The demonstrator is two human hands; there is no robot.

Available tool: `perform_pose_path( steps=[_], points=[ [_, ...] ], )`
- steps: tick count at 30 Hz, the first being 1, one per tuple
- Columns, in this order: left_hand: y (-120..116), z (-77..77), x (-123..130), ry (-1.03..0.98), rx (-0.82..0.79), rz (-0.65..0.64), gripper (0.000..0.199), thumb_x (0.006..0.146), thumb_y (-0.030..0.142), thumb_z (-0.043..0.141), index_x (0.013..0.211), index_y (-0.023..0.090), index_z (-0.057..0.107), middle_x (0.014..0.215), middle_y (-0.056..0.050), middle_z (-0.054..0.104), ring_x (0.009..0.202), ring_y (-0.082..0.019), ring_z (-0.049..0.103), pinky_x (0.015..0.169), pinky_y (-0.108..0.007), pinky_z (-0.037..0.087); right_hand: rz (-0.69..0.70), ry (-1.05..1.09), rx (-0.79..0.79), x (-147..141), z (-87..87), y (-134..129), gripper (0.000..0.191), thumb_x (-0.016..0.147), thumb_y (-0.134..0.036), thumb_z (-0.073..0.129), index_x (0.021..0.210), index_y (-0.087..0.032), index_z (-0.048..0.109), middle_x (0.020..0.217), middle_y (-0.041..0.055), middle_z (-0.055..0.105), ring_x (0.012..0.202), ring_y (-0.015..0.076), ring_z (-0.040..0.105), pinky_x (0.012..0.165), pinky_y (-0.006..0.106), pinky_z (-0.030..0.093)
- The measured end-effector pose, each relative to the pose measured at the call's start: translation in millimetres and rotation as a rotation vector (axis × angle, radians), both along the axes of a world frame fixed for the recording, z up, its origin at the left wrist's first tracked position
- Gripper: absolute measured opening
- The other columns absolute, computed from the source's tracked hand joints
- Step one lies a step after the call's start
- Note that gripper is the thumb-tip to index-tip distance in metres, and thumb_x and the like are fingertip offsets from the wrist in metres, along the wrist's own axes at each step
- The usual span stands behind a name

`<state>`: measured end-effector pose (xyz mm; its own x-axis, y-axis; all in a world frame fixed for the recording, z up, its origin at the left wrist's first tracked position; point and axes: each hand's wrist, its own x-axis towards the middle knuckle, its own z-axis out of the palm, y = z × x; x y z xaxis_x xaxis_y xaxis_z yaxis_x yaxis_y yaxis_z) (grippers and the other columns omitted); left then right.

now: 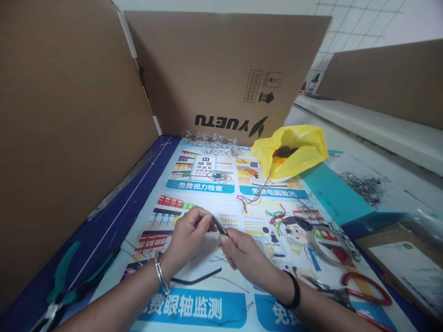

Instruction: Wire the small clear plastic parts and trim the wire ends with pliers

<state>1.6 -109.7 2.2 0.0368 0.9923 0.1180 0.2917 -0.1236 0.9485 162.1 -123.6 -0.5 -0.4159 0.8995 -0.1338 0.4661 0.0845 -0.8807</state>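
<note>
Both my hands meet above the middle of the printed sheet. My right hand (242, 251) is closed round a slim dark metal tool, apparently tweezers (220, 226), which points up and to the left. Thumb and fingers of my left hand (194, 227) are pinched together at the tweezers' tip. Whatever lies between them is too small to make out. Thin dark wire pieces (230, 282) lie on the sheet below the hands. Beyond them are red and green threads (277, 217), and another thread bundle (246, 203) trails from the yellow bag (290, 152).
Teal-handled pliers (60, 288) lie at the left. Red-handled scissors (367, 290) and a tape roll (330, 245) are on the right. Clear wired pieces (214, 139) line the back cardboard (207, 69). A turquoise box (332, 193) and dark wire bits (363, 186) stand farther right.
</note>
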Motion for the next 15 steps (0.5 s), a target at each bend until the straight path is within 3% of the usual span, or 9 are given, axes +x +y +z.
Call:
perform_pose_path(
  steps=[7,15],
  points=[
    [1.8,2.6,-4.7,0.068,-0.006,-0.069,0.019,0.084,0.030,0.044,0.072,0.017,0.049,0.060,0.001,0.060,0.056,-0.011,0.058,0.059,-0.023,0.044,0.034,-0.157,0.136,4.1,-3.3,1.7,0.025,0.085,-0.030,0.038,0.063,-0.019,0.037,0.056,-0.0036,0.041,0.053,0.0090,0.037,0.049,0.022,0.025],
    [3.0,1.4,-5.7,-0.045,-0.088,-0.118,0.020,0.083,0.033,0.046,0.073,0.017,0.051,0.062,0.000,0.062,0.057,-0.012,0.059,0.059,-0.023,0.046,0.069,-0.155,0.118,7.2,-1.9,3.0,0.028,0.087,-0.033,0.037,0.063,-0.019,0.040,0.054,-0.0035,0.043,0.051,0.0089,0.038,0.047,0.021,0.025]
  ],
)
